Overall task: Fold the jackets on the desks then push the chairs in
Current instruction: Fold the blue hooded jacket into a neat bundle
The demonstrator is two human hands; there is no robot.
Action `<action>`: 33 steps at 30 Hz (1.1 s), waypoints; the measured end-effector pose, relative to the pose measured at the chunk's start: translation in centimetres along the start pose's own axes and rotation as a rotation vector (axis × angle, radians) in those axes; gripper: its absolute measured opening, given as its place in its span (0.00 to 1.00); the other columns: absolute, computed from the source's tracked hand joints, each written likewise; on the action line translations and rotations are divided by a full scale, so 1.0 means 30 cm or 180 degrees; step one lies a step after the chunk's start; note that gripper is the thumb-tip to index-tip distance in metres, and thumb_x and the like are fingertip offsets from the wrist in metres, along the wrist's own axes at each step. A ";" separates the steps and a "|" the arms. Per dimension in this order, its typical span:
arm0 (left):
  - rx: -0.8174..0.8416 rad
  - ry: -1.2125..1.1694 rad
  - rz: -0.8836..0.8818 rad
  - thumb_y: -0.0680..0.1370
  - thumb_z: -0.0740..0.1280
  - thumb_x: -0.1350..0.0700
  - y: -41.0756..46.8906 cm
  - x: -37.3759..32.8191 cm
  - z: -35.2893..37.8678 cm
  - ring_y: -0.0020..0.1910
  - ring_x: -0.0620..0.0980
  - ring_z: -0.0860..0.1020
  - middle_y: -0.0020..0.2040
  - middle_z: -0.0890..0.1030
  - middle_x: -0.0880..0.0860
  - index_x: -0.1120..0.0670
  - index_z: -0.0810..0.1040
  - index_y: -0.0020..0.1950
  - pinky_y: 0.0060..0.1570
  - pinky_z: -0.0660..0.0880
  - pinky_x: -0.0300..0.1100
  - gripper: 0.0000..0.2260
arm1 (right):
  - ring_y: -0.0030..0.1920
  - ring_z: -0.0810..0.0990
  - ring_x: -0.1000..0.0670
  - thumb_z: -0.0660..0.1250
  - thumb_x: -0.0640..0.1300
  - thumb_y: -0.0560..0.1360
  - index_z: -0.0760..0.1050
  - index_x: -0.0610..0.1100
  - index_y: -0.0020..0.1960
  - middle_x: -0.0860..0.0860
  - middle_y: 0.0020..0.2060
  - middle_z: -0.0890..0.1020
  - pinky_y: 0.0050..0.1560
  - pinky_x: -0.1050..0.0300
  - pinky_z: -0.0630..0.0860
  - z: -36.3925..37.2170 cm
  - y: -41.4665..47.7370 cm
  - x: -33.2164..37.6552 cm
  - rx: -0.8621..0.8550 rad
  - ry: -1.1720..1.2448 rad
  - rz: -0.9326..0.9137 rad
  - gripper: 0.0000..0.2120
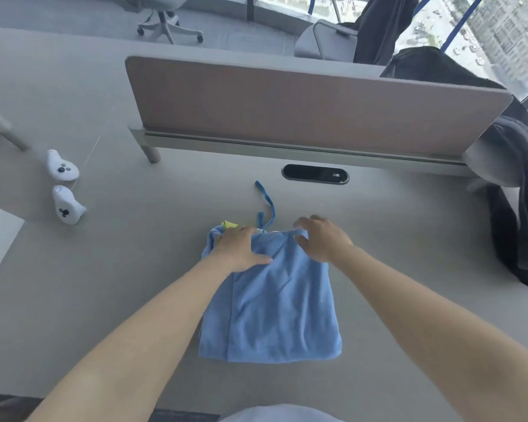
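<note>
One desk [104, 269] is backed by one brown divider [302, 108]. One dark jacket [512, 208] is draped at its right end, partly cut off. One blue jacket [272, 300], folded roughly square, is laid mid-desk, pressed by the flat left hand [241, 248], its far edge pinched by the right hand [320, 239]. Two white controllers [62, 166] are set left.

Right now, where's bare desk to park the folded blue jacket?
Bare desk between the white controllers and the blue jacket; another patch between it and the dark jacket at right. Crowded toward the divider: drawstring, cable port, left hand, right hand.
</note>
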State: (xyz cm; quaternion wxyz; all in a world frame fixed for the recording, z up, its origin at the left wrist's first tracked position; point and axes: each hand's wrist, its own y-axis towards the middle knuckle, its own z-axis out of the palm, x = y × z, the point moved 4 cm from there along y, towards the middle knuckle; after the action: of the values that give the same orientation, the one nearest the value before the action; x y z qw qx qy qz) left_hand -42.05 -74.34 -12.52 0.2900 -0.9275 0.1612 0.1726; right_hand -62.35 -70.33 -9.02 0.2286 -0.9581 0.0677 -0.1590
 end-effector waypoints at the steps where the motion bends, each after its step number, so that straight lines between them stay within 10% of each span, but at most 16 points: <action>1: 0.0207 0.0186 0.0050 0.65 0.73 0.33 0.026 -0.026 0.002 0.64 0.53 0.73 0.64 0.76 0.47 0.44 0.69 0.71 0.58 0.69 0.53 0.37 | 0.64 0.74 0.43 0.58 0.52 0.82 0.68 0.55 0.71 0.49 0.66 0.73 0.60 0.47 0.74 -0.011 0.055 0.006 0.0086 0.0136 0.0002 0.18; 9: 0.0456 0.0943 0.0104 0.62 0.77 0.35 0.107 -0.066 0.043 0.55 0.52 0.75 0.54 0.76 0.46 0.51 0.70 0.61 0.59 0.67 0.53 0.36 | 0.50 0.75 0.45 0.65 0.47 0.78 0.70 0.44 0.68 0.46 0.55 0.79 0.46 0.55 0.69 0.065 0.404 0.106 0.0569 0.0907 -0.0047 0.20; 15: 0.0892 0.0886 0.0076 0.69 0.75 0.40 0.100 -0.042 0.052 0.60 0.52 0.71 0.54 0.71 0.47 0.51 0.73 0.59 0.61 0.63 0.50 0.25 | 0.45 0.79 0.44 0.73 0.40 0.71 0.76 0.45 0.46 0.50 0.43 0.78 0.43 0.52 0.78 0.165 0.481 0.160 0.0637 0.0776 -0.0343 0.07; 25: 0.0539 0.1141 0.0598 0.73 0.70 0.50 0.017 -0.074 0.057 0.51 0.54 0.77 0.48 0.79 0.50 0.51 0.69 0.50 0.51 0.68 0.46 0.13 | 0.39 0.77 0.47 0.60 0.33 0.77 0.79 0.40 0.60 0.47 0.39 0.77 0.51 0.48 0.82 0.061 0.411 0.136 0.0825 0.2919 0.0496 0.15; 28: 0.0376 0.1129 0.0538 0.73 0.68 0.45 -0.013 -0.087 0.065 0.48 0.54 0.77 0.46 0.78 0.50 0.52 0.68 0.50 0.44 0.65 0.45 0.15 | 0.36 0.78 0.48 0.65 0.42 0.71 0.83 0.40 0.52 0.47 0.38 0.82 0.40 0.56 0.76 0.049 0.341 0.120 0.1422 0.1766 0.0190 0.14; 33: 0.0812 0.1160 -0.0005 0.72 0.63 0.30 -0.006 -0.098 0.074 0.57 0.54 0.74 0.50 0.78 0.48 0.52 0.75 0.56 0.60 0.67 0.55 0.28 | 0.35 0.71 0.48 0.67 0.50 0.66 0.82 0.39 0.47 0.50 0.33 0.76 0.40 0.53 0.67 0.065 0.270 0.080 0.1690 0.0445 -0.0231 0.17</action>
State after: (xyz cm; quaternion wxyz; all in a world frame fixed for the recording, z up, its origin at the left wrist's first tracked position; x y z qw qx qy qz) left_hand -45.09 -72.30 -12.95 0.3712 -0.8992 0.2307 -0.0199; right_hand -59.89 -77.19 -13.73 0.4606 -0.8531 0.0049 -0.2450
